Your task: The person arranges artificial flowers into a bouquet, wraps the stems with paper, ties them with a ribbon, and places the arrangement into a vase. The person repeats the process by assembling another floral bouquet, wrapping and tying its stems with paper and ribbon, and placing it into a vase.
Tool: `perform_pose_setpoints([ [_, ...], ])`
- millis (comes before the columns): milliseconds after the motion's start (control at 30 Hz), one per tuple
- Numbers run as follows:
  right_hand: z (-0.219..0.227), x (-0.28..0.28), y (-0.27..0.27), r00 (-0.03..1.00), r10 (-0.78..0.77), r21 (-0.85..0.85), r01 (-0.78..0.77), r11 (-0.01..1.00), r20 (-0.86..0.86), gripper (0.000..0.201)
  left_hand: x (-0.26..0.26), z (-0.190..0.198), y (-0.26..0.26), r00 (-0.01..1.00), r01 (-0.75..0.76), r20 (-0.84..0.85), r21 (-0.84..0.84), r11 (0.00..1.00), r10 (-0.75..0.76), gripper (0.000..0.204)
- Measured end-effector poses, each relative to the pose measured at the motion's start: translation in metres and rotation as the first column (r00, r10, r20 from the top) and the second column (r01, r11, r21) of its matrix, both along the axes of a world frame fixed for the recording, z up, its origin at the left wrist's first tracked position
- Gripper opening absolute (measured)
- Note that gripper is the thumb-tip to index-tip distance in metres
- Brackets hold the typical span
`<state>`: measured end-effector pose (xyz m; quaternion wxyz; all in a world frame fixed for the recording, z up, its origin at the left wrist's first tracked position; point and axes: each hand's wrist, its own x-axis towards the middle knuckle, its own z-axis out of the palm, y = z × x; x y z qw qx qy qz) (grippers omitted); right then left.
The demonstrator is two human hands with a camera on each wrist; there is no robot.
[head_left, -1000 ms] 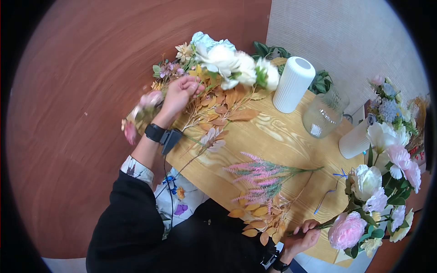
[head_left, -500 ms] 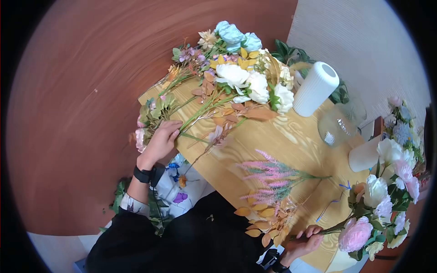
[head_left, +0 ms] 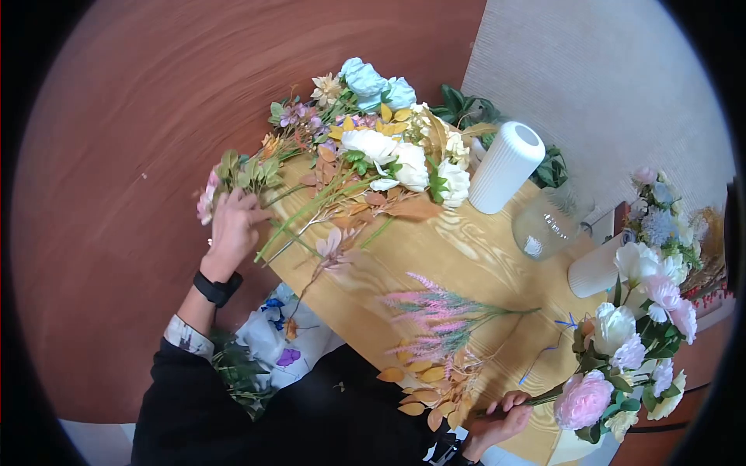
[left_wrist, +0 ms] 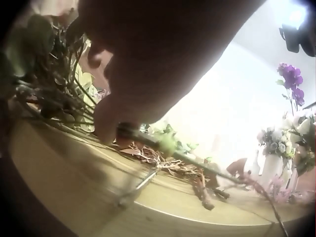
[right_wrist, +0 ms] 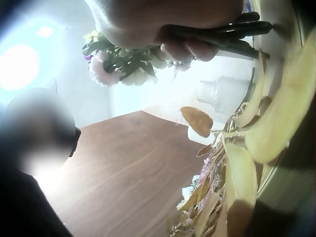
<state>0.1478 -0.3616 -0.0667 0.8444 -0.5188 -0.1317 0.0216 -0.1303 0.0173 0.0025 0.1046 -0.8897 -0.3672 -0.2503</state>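
In the head view my left hand (head_left: 235, 233) is at the table's left edge, its fingers among the stems of a leafy pink flower bunch (head_left: 208, 194). The left wrist view has the thumb pressed near those stems, with the green leaves (left_wrist: 34, 44) beside it; part of the grip is hidden by the hand. My right hand (head_left: 501, 419) holds a bouquet of pink and white flowers (head_left: 583, 400) by its gathered stems, low at the front right. Dark stem ends (right_wrist: 247, 29) stick out of that fist in the right wrist view.
White flowers (head_left: 412, 167), blue flowers (head_left: 364, 78) and brown-leaved sprigs lie across the far left of the table (head_left: 466, 241). A white ribbed vase (head_left: 505, 167), a glass vase (head_left: 536, 229) and another white vase (head_left: 594, 268) stand behind. Pink sprigs (head_left: 431, 303) and yellow leaves (head_left: 427, 396) lie nearer.
My left hand has left the white flowers, which now lie on the table, and moved left to the pink bunch, shifting it slightly away. The right hand keeps its bouquet.
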Motion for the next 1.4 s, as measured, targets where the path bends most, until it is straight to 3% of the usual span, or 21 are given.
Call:
perform_pose_setpoints([
  [167, 0.0, 0.005, 0.002, 1.0, -0.011, -0.033, 0.011, 0.999, -0.001, 0.03, 0.018, 0.013, 0.012, 0.992, 0.038, 0.119, -0.03, 0.999, -0.034, 0.029],
  [267, 0.006, 0.0, 0.009, 0.999, -0.019, -0.028, 0.018, 0.999, -0.034, 0.03, 0.034, 0.005, 0.016, 0.971, 0.123, 0.228, -0.192, 0.974, -0.078, 0.026],
  [333, 0.008, -0.002, 0.009, 0.998, -0.044, -0.014, 0.044, 0.999, -0.047, 0.03, 0.039, -0.018, 0.017, 0.933, 0.272, 0.32, -0.328, 0.905, -0.164, 0.026],
  [433, 0.005, -0.002, 0.005, 0.998, -0.048, -0.021, 0.047, 0.999, -0.031, 0.03, 0.049, -0.015, -0.032, 0.76, 0.218, 0.637, -0.44, 0.871, 0.131, 0.02],
  [467, 0.005, -0.002, 0.003, 0.999, -0.038, -0.02, 0.038, 0.999, -0.022, 0.03, 0.049, -0.008, -0.058, 0.721, 0.125, 0.638, -0.503, 0.855, 0.27, 0.017],
  [500, 0.005, -0.001, 0.002, 1.0, -0.022, -0.018, 0.022, 1.0, -0.011, 0.03, 0.046, -0.011, -0.079, 0.781, 0.073, 0.559, -0.523, 0.849, 0.277, 0.024],
  [533, 0.004, -0.001, 0.003, 1.0, -0.018, -0.026, 0.018, 1.0, -0.012, 0.03, 0.042, -0.004, -0.103, 0.897, -0.004, 0.326, -0.668, 0.744, 0.298, 0.021],
  [600, 0.005, -0.001, 0.002, 0.999, -0.035, 0.006, 0.035, 0.999, -0.028, 0.025, 0.042, -0.016, -0.129, 0.933, -0.07, 0.241, -0.608, 0.791, 0.268, 0.025],
  [700, 0.007, 0.0, 0.004, 0.997, -0.06, 0.01, 0.061, 0.998, -0.057, 0.025, 0.033, -0.043, -0.135, 0.922, -0.05, 0.262, -0.649, 0.76, 0.285, 0.024],
  [767, 0.004, 0.003, 0.002, 0.998, -0.042, 0.014, 0.043, 0.999, -0.052, 0.025, 0.032, -0.045, -0.137, 0.914, 0.145, 0.366, -0.695, 0.705, 0.174, 0.018],
  [800, 0.002, 0.004, 0.001, 0.998, -0.033, 0.015, 0.034, 0.999, -0.049, 0.025, 0.032, -0.038, -0.138, 0.914, 0.143, 0.367, -0.688, 0.711, 0.171, 0.018],
  [867, 0.003, 0.004, 0.005, 0.999, -0.028, 0.029, 0.029, 0.999, -0.038, 0.025, 0.036, -0.011, -0.142, 0.936, 0.228, 0.317, -0.878, 0.422, 0.155, 0.013],
  [900, 0.004, 0.004, 0.003, 1.0, -0.017, 0.026, 0.018, 1.0, -0.023, 0.025, 0.04, 0.002, -0.145, 0.895, 0.265, 0.369, -0.892, 0.365, 0.25, 0.009],
  [1000, 0.001, 0.004, 0.002, 1.0, -0.012, 0.042, 0.013, 0.999, -0.017, 0.025, 0.059, 0.032, -0.138, 0.842, 0.397, 0.49, -0.846, 0.356, 0.227, 0.009],
  [1033, 0.001, 0.004, 0.001, 1.0, -0.012, 0.046, 0.012, 0.999, -0.019, 0.025, 0.067, 0.036, -0.132, 0.861, 0.389, 0.495, -0.787, 0.479, 0.114, 0.01],
  [1067, 0.001, 0.004, 0.002, 1.0, -0.007, 0.05, 0.008, 0.999, -0.02, 0.025, 0.075, 0.04, -0.128, 0.861, 0.391, 0.498, -0.782, 0.484, 0.108, 0.01],
  [1133, 0.003, 0.002, 0.001, 1.0, -0.014, 0.056, 0.015, 0.998, -0.017, 0.025, 0.089, 0.047, -0.122, 0.836, 0.456, 0.547, -0.638, 0.62, -0.052, 0.011],
  [1267, 0.004, -0.001, -0.006, 0.999, -0.038, -0.006, 0.038, 0.999, -0.029, 0.03, 0.103, 0.074, -0.122, 0.746, 0.534, 0.665, -0.628, 0.566, 0.034, 0.011],
  [1333, 0.004, -0.001, -0.006, 0.999, -0.023, -0.008, 0.023, 1.0, -0.03, 0.03, 0.11, 0.078, -0.119, 0.615, 0.609, 0.784, -0.544, 0.577, 0.089, 0.012],
  [1367, 0.005, -0.001, -0.003, 0.999, -0.047, 0.001, 0.047, 0.999, -0.026, 0.028, 0.114, 0.077, -0.115, 0.598, 0.664, 0.792, -0.575, 0.478, 0.122, 0.013],
  [1400, 0.006, -0.002, -0.002, 0.997, -0.072, 0.01, 0.072, 0.997, -0.021, 0.027, 0.124, 0.067, -0.108, 0.599, 0.663, 0.791, -0.576, 0.478, 0.123, 0.013],
])
